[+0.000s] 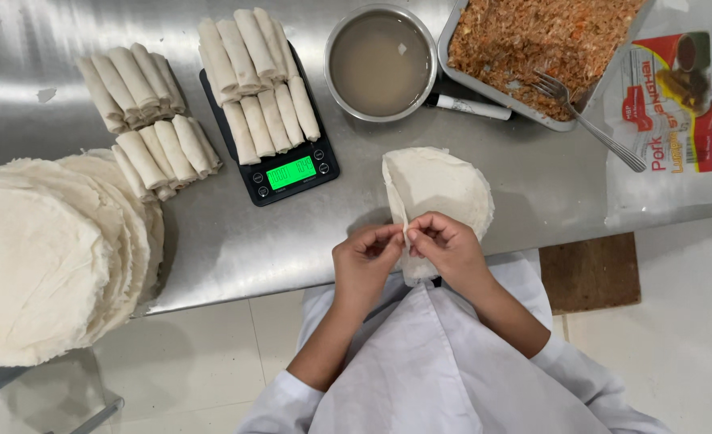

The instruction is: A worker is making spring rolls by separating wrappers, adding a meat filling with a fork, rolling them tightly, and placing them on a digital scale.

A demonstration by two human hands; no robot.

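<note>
Head view, looking straight down: left hand (366, 264) and right hand (446, 247) meeting at the near edge of a steel table (235, 249), fingertips of both pinched shut on the edge of a thin white wrapper (436, 189). Wrapper lying half on the table, half hanging toward the lap, one side folded up where the thumbs meet. Looks like peeling one sheet apart from another, judged from the pinch alone. Best done slowly: keep the pinch right at the rim, draw the hands apart sideways rather than upward, and let the sheet's weight rest on the table so nothing tears.

Further out, same view: stack of round wrappers (47, 257) at far left, well apart from the hands. Rolled pieces (143, 112) in a pile beside a black scale (292, 173) carrying more rolls (255, 76). Bowl of cloudy liquid (382, 63) just beyond the wrapper, a marker (468, 106) beside it. Tray of filling (533, 48) with a fork (589, 120) at upper right, printed bag (677, 112) next to it.
</note>
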